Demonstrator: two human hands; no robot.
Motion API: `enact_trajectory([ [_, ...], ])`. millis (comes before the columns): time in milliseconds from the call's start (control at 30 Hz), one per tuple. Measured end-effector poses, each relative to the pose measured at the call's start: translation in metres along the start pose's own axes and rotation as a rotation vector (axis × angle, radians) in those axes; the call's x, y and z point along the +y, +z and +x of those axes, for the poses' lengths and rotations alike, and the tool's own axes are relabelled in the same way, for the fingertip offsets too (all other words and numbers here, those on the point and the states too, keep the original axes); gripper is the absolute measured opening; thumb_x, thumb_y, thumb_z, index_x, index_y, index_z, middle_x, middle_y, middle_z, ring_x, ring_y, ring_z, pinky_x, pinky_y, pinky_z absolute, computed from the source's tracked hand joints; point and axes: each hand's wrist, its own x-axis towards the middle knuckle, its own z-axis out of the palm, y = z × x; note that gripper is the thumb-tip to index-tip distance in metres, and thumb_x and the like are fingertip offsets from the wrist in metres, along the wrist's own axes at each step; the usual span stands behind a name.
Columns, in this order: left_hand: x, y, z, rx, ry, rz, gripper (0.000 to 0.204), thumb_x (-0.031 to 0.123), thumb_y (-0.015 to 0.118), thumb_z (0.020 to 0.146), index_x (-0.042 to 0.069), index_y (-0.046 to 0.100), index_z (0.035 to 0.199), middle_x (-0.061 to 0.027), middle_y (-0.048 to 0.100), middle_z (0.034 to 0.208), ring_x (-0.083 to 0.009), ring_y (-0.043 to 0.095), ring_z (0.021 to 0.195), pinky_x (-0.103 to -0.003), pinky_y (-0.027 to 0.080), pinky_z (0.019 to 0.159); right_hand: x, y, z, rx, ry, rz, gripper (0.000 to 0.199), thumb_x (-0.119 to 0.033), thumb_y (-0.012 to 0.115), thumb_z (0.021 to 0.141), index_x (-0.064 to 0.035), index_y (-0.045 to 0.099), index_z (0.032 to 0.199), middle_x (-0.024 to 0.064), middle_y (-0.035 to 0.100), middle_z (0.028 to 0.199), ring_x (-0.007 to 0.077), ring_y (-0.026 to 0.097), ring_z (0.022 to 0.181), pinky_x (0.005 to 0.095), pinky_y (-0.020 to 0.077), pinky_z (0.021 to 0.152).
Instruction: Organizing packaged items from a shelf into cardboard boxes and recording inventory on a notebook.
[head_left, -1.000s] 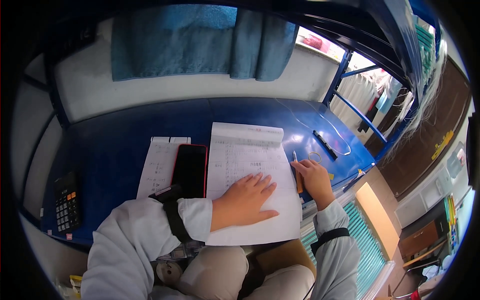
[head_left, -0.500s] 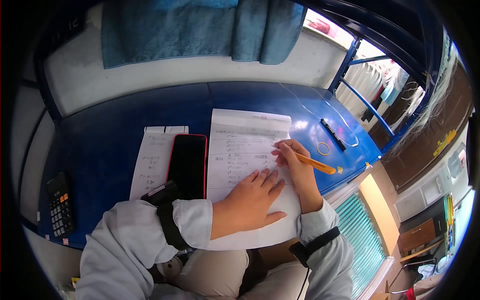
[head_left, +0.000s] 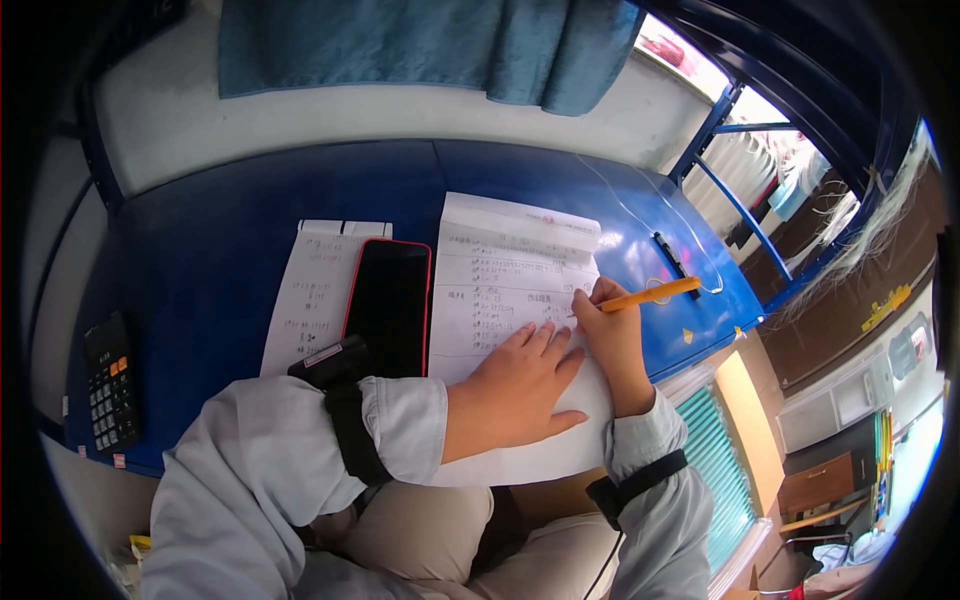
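Note:
A white sheet of handwritten notes [head_left: 520,262] lies on the blue table, its top part folded. My left hand [head_left: 525,385] rests flat on the sheet's lower half, fingers spread. At the sheet's right side, my right hand [head_left: 614,338] grips an orange pen [head_left: 655,294], whose barrel points right and slightly up; the tip is low among the fingers, near the written lines. Left of the sheet lies a black-screened phone [head_left: 388,305] with a red edge, partly over a second handwritten paper [head_left: 310,290].
A black calculator [head_left: 112,385] lies at the table's left end. A black pen [head_left: 676,260] and a thin white cord [head_left: 718,280] are on the right, with a yellow rubber band partly behind the orange pen. A blue cloth [head_left: 420,50] hangs at the back.
The whole view has shifted a little. The orange pen's rear end has swung up, from sloping downward to the right to sloping slightly upward. My left hand stays flat on the sheet.

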Motion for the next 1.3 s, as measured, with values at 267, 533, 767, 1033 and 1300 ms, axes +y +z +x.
enact_trajectory([
  [267, -0.001, 0.0, -0.002, 0.011, 0.001, 0.013, 0.065, 0.051, 0.046, 0.087, -0.004, 0.047, 0.122, -0.0274, 0.047, 0.125, -0.0398, 0.045, 0.117, -0.044, 0.034, 0.101, -0.001, 0.003, -0.001, -0.014, -0.011, -0.073, 0.028, -0.011, 0.064, 0.076, -0.0026, 0.043, 0.058, 0.0025, 0.049, 0.05, 0.008, 0.047, 0.046, 0.0244, 0.0367, 0.045],
  [533, 0.0, 0.0, -0.001, -0.02, -0.009, 0.006, 0.066, 0.051, 0.046, 0.087, -0.004, 0.045, 0.124, -0.0279, 0.046, 0.126, -0.0402, 0.043, 0.12, -0.044, 0.031, 0.104, 0.001, 0.003, 0.001, 0.022, -0.016, -0.095, 0.028, -0.011, 0.063, 0.074, -0.0023, 0.043, 0.057, 0.0042, 0.047, 0.048, 0.009, 0.045, 0.044, 0.0264, 0.036, 0.044],
  [767, 0.0, -0.001, -0.001, -0.034, -0.01, -0.007, 0.066, 0.051, 0.045, 0.088, -0.004, 0.045, 0.125, -0.0279, 0.045, 0.127, -0.0402, 0.043, 0.12, -0.045, 0.03, 0.104, 0.0, 0.002, 0.0, 0.03, -0.025, -0.068, 0.028, -0.013, 0.062, 0.075, -0.0026, 0.043, 0.058, 0.0055, 0.05, 0.049, 0.01, 0.049, 0.044, 0.0265, 0.0389, 0.045],
  [1033, 0.001, -0.001, 0.0, -0.038, -0.008, -0.007, 0.065, 0.05, 0.045, 0.088, -0.003, 0.045, 0.125, -0.0277, 0.045, 0.128, -0.0402, 0.042, 0.121, -0.045, 0.03, 0.104, 0.004, -0.001, 0.001, 0.047, -0.011, -0.099, 0.027, -0.012, 0.062, 0.075, -0.0022, 0.043, 0.058, 0.0055, 0.048, 0.049, 0.0103, 0.047, 0.045, 0.0272, 0.0376, 0.045],
  [1300, 0.001, -0.003, 0.0, -0.043, -0.011, -0.006, 0.065, 0.051, 0.044, 0.088, -0.003, 0.045, 0.125, -0.0278, 0.045, 0.128, -0.0404, 0.042, 0.121, -0.045, 0.03, 0.104, 0.009, 0.001, 0.002, 0.062, -0.022, -0.112, 0.028, -0.012, 0.062, 0.073, -0.0011, 0.042, 0.059, 0.0065, 0.044, 0.048, 0.0121, 0.042, 0.045, 0.0293, 0.0348, 0.045],
])
